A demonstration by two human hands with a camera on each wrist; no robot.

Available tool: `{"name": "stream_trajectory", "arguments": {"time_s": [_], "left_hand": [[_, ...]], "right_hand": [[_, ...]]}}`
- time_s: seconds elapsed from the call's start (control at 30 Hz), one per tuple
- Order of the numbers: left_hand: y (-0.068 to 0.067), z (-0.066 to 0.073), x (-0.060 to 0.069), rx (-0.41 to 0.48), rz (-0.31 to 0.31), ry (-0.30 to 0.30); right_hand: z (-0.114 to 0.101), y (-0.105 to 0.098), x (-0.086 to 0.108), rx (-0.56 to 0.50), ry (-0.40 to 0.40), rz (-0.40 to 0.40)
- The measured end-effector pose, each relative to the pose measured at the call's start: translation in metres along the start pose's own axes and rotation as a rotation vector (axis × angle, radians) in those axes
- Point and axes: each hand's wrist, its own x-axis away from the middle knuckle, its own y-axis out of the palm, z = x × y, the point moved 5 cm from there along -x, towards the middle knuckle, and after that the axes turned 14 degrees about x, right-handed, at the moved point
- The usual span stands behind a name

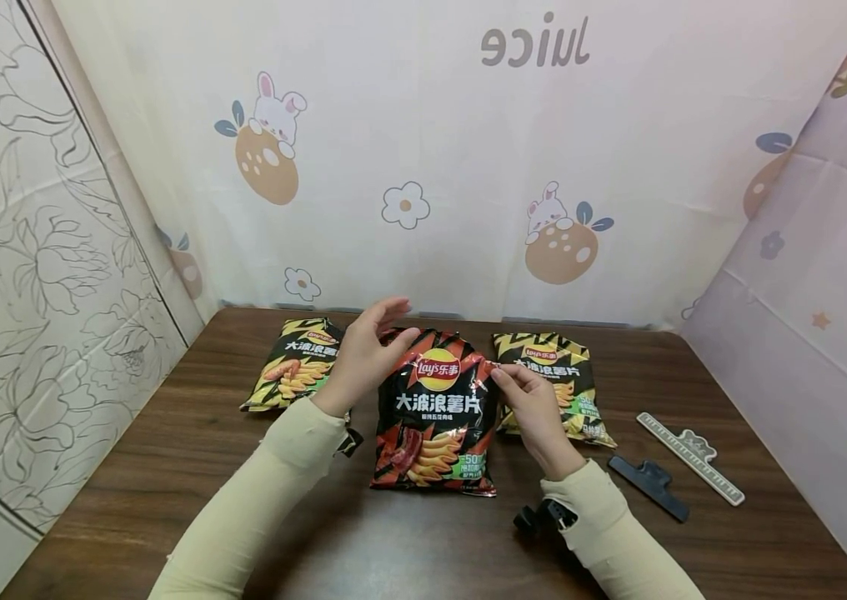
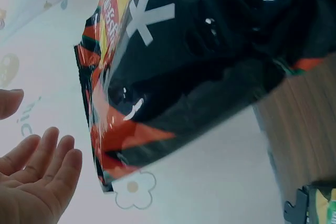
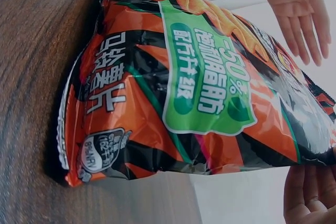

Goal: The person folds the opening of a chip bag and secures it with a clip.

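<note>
A red and black bag of potato chips (image 1: 434, 425) stands upright, slightly tilted back, at the middle of the wooden table. With thumb and fingers my right hand (image 1: 536, 410) pinches the bag's upper right corner. My left hand (image 1: 367, 358) is raised at the bag's upper left, its fingers spread apart from the thumb and holding nothing. In the left wrist view a gap shows between that left hand (image 2: 39, 179) and the bag's top edge (image 2: 92, 114). The right wrist view shows the bag's lower front (image 3: 210, 87), with its bottom seam on the table.
Behind to the left lies a yellow and black chip bag (image 1: 292, 367), partly hidden by my left arm. Another yellow and black chip bag (image 1: 581, 400) lies behind my right hand. At the right are a black bag clip (image 1: 649, 487) and a white bag clip (image 1: 694, 457).
</note>
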Motion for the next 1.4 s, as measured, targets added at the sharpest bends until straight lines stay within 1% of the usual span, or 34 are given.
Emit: {"name": "stream_trajectory", "arguments": {"time_s": [0.2, 0.3, 0.4, 0.53, 0.63, 0.8, 0.97, 1.4], "left_hand": [[0.015, 0.004, -0.011, -0.121, -0.052, 0.082], [0.020, 0.005, -0.017, -0.169, -0.081, 0.103], [0.026, 0.005, -0.021, -0.228, -0.121, 0.086], [0.032, 0.003, -0.025, -0.331, -0.183, 0.046], [0.035, 0.002, -0.028, -0.386, -0.223, 0.017], [0.038, 0.000, -0.031, -0.447, -0.268, -0.013], [0.039, 0.000, -0.033, -0.490, -0.287, -0.015], [0.040, 0.000, -0.035, -0.518, -0.296, 0.059]], "right_hand": [[-0.001, 0.000, 0.000, -0.008, 0.005, -0.004], [-0.001, 0.000, -0.001, -0.006, 0.001, -0.003], [0.000, 0.000, -0.001, 0.005, -0.003, -0.005], [0.000, 0.000, -0.002, 0.009, 0.002, -0.013], [0.000, 0.000, -0.002, 0.003, 0.008, -0.008], [-0.001, 0.001, -0.001, 0.001, 0.008, 0.000], [-0.001, 0.000, -0.001, -0.001, -0.003, 0.004], [0.002, -0.003, 0.000, 0.053, -0.034, -0.005]]}}
